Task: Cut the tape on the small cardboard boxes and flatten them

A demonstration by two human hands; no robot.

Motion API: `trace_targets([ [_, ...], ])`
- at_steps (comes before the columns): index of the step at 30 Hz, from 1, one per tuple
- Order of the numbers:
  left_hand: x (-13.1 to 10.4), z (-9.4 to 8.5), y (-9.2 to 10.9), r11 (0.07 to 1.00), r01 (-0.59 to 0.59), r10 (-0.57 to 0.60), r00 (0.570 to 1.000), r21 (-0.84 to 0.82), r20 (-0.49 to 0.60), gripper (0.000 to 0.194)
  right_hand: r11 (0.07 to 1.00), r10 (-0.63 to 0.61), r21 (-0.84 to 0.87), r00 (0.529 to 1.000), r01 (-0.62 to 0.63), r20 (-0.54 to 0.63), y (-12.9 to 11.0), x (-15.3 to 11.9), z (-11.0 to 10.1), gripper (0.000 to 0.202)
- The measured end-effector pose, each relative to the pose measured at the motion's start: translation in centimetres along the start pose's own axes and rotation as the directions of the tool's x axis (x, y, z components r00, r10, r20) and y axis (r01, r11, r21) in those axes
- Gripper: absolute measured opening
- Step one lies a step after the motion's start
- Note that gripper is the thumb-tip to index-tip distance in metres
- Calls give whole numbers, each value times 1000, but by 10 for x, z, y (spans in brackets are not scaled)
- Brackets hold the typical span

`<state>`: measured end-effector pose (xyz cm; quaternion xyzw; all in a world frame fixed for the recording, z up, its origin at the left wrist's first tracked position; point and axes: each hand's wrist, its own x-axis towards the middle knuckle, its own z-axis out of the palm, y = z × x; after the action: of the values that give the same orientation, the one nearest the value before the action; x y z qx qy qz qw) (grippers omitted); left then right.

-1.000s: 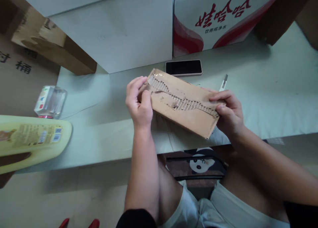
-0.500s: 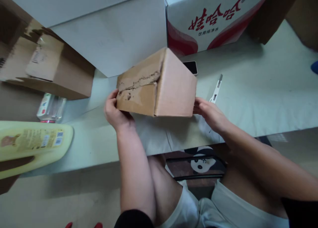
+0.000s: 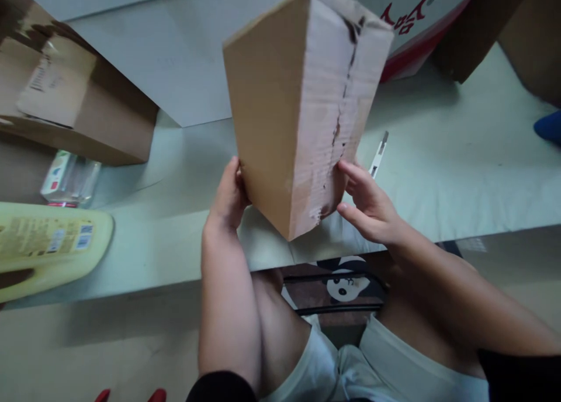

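Observation:
A brown cardboard box (image 3: pixel 267 110) is held up at a tilt over the table, its long torn seam turned toward the right. Ragged cardboard and strips of tape show along that seam. My left hand (image 3: pixel 230 197) grips the box's lower left side, its thumb up along the edge and some fingers hidden behind. On the lower right, my right hand (image 3: pixel 370 206) holds the box with fingertips against the seamed face; thumb and forefinger are apart. Just beyond the right hand, a white utility knife (image 3: pixel 379 155) lies on the table with its blade end pointing away.
A pale cloth covers the table (image 3: pixel 460 174). Large white cartons (image 3: pixel 175 69) stand at the back, one with red print (image 3: pixel 412 45). To the left are an open cardboard box (image 3: pixel 114 110), a clear plastic pack (image 3: pixel 72 177) and a yellow bottle (image 3: pixel 56 244). A blue object (image 3: pixel 547 127) sits far right.
The box has been raised and turned, bringing its torn seam from the left-facing side round to the right. My right hand has shifted onto the seamed face; my left has moved slightly right.

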<state>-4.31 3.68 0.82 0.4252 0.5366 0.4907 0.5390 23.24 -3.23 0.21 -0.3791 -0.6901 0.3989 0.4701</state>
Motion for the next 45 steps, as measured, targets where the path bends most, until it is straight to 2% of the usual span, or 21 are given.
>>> trace_targets([
  [3,-3,0,-3,997,12,-20,993,73,114,68,1000,-18,24,998,20,-66,-1,1,0,60],
  [5,-7,-1,-2,997,34,-46,984,75,173,75,996,19,85,990,-7,-137,-4,3,-1,53],
  [8,-15,-3,4,991,110,-128,948,78,290,83,980,105,193,943,-45,-315,-10,7,-5,46],
  [9,-18,-3,7,981,166,-192,912,100,364,84,975,133,216,920,-55,-369,-13,9,-6,46],
  [11,-23,-1,13,941,292,-337,788,168,516,84,962,176,265,883,-61,-435,-18,12,-8,45],
  [13,-27,3,17,893,387,-443,661,231,606,84,942,206,332,864,-48,-460,-21,14,-9,42],
  [14,-28,6,19,869,420,-484,617,261,621,84,929,219,368,857,-37,-466,-20,15,-9,40],
  [15,-29,8,19,845,447,-525,591,293,612,85,917,233,397,854,-34,-466,-19,15,-10,40],
  [17,-30,12,18,782,485,-622,572,391,535,85,907,262,415,861,-66,-436,-15,14,-10,39],
  [19,-28,15,14,699,499,-706,597,512,382,79,914,276,385,896,-132,-348,-9,12,-8,33],
  [20,-27,16,12,668,493,-714,636,557,294,71,920,272,359,918,-160,-289,-6,11,-7,30],
  [22,-24,16,8,660,449,-646,748,602,150,53,937,233,308,954,-167,-190,-2,10,-4,26],
  [25,-16,13,5,788,313,-367,930,531,-4,39,958,154,263,977,-111,-148,-1,8,1,24],
  [26,-13,10,4,850,239,-241,969,470,-57,38,961,135,259,981,-95,-141,-1,8,2,24],
  [27,-10,7,3,907,142,-102,987,395,-120,38,962,119,259,985,-83,-126,-2,8,2,25],
  [28,-6,5,1,947,18,42,983,320,-178,41,962,105,264,989,-75,-101,-3,8,3,26],
  [29,-3,2,0,960,-121,179,959,254,-219,45,960,94,272,993,-72,-67,-4,8,3,27],
  [31,2,-3,-3,914,-370,400,887,163,-231,53,954,81,290,997,-81,12,-8,8,4,27],
  [34,5,-5,-5,812,-568,583,794,133,-174,57,940,104,315,989,-132,101,-11,8,6,29],
  [37,3,-2,-4,780,-596,623,769,190,-145,54,930,149,321,982,-180,118,-11,8,8,34],
  [45,-4,4,2,830,-549,558,815,98,-154,42,930,97,343,989,-130,112,-10,5,11,26],
])
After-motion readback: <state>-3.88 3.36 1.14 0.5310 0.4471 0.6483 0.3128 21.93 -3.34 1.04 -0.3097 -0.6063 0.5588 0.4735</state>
